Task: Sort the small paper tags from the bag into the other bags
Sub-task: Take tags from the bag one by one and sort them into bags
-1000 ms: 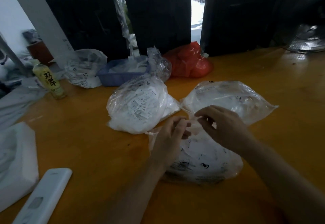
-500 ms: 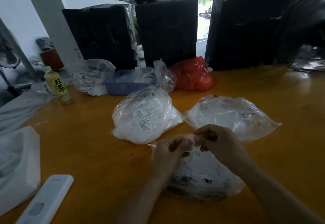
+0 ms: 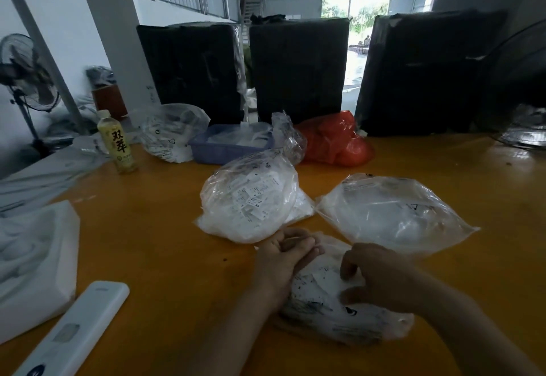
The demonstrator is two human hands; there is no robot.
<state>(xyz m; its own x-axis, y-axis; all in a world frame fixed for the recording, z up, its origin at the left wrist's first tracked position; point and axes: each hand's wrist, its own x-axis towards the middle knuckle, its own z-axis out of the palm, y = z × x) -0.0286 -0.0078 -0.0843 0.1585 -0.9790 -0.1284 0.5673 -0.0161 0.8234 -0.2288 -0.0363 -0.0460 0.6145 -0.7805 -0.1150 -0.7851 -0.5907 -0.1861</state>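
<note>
Orange worktop (image 3: 147, 242) under everything. Two clear bags beyond your hands: fuller bag (image 3: 251, 198) left, flatter bag (image 3: 393, 213) right, well apart from the red bag (image 3: 334, 139) behind. Nearest bag (image 3: 331, 304), holding printed paper tags (image 3: 317, 278), lies under both hands. Your left hand (image 3: 283, 260) rests fingers loosely curled at its mouth; grip unclear. Right hand (image 3: 375, 275) claws down, fingertips pressing the plastic.

Single head-worn wide-angle view, looking forward and down over the table (image 3: 147, 242); hands (image 3: 283, 260) close at bottom centre, black boxes (image 3: 298, 71) farther back. No second view to overlap.
</note>
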